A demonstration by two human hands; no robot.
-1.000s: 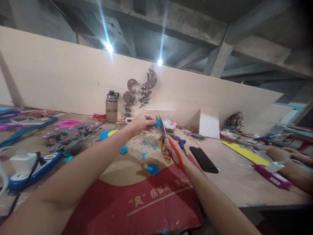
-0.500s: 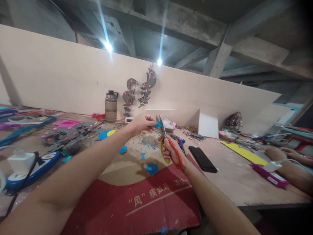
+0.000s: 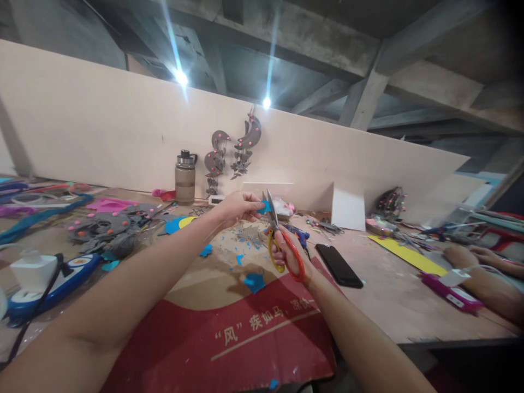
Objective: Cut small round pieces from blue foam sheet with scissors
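Observation:
Between its fingertips my left hand (image 3: 243,207) pinches a small blue piece (image 3: 265,207), thin like felt or paper. My right hand (image 3: 282,248) grips a pair of scissors (image 3: 272,215) with one red and one yellow handle. Their blades point up, slightly parted, with the blue piece at them; whether they are biting into it I cannot tell. Below the hands, a larger blue scrap (image 3: 254,282) and smaller blue cuttings (image 3: 239,259) lie on a red and tan cardboard sheet (image 3: 245,349). A blue cut-out (image 3: 206,250) lies under my left forearm.
A black phone (image 3: 339,266) lies right of the cardboard. A water bottle (image 3: 185,179) stands by the back board, near hanging grey ornaments (image 3: 248,134). Power strips (image 3: 53,295) with cables sit on the left. Another person's hands (image 3: 470,262) rest at far right beside a yellow sheet (image 3: 405,255).
Both hands stay in nearly the same place. The scissors and the blue piece have shifted only very slightly.

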